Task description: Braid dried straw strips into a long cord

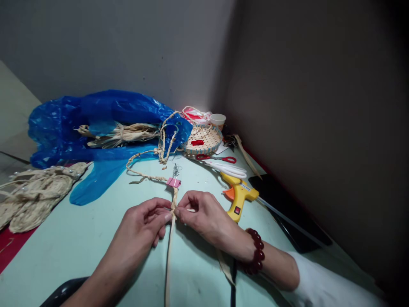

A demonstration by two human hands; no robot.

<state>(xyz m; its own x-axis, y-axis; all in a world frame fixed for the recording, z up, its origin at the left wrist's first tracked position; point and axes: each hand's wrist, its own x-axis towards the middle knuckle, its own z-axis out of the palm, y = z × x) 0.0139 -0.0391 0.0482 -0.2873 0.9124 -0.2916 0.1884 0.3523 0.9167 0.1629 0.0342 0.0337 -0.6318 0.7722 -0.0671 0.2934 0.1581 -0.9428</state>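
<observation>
A braid of pale dried husk strips (174,197) runs up the table and is held at its far end by a pink binder clip (174,182). My left hand (145,221) pinches the near end of the braid from the left. From the other side my right hand (200,213), with a dark red bead bracelet (257,251) on its wrist, pinches a strip at the same spot. One long loose strip (170,260) hangs down toward me between the hands. Another strip (225,268) trails out below my right wrist. Beyond the clip, the finished thin braid (140,172) curls away to the left.
A blue plastic bag (64,123) with a husk bundle (137,132) lies at the back left. Woven husk pieces (47,196) lie at left. A yellow glue gun (238,198), red scissors (220,158), a round basket (207,147), a paper cup (217,120) and a black flat object (281,213) are on the right.
</observation>
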